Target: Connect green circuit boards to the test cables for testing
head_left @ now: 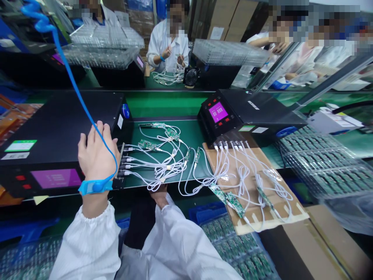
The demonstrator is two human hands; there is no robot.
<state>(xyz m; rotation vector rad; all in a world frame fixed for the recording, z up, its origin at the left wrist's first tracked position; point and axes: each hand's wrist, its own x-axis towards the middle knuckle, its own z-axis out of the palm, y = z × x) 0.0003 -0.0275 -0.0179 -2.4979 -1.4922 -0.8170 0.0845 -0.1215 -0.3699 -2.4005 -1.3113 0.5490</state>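
My left hand (98, 155) lies palm down on the top edge of a black test box (67, 116), fingers stretched out and holding nothing. Around its wrist is a blue wrist strap (96, 187) with a coiled blue cord (74, 83). My right hand (160, 195) is at the front edge of the green tabletop, below the bundle of white cables (167, 167); its fingers are hidden. Those cables run from plugs (124, 165) on the box's side to small green circuit boards (147, 144) on the tabletop.
At right, a second black box (247, 112) feeds white cables to boards on a cardboard sheet (271, 175). Clear trays of boards (323, 163) stand far right, with another tray (233, 245) below the table. A metal post (329, 85) slants across. Co-workers (170, 46) sit opposite.
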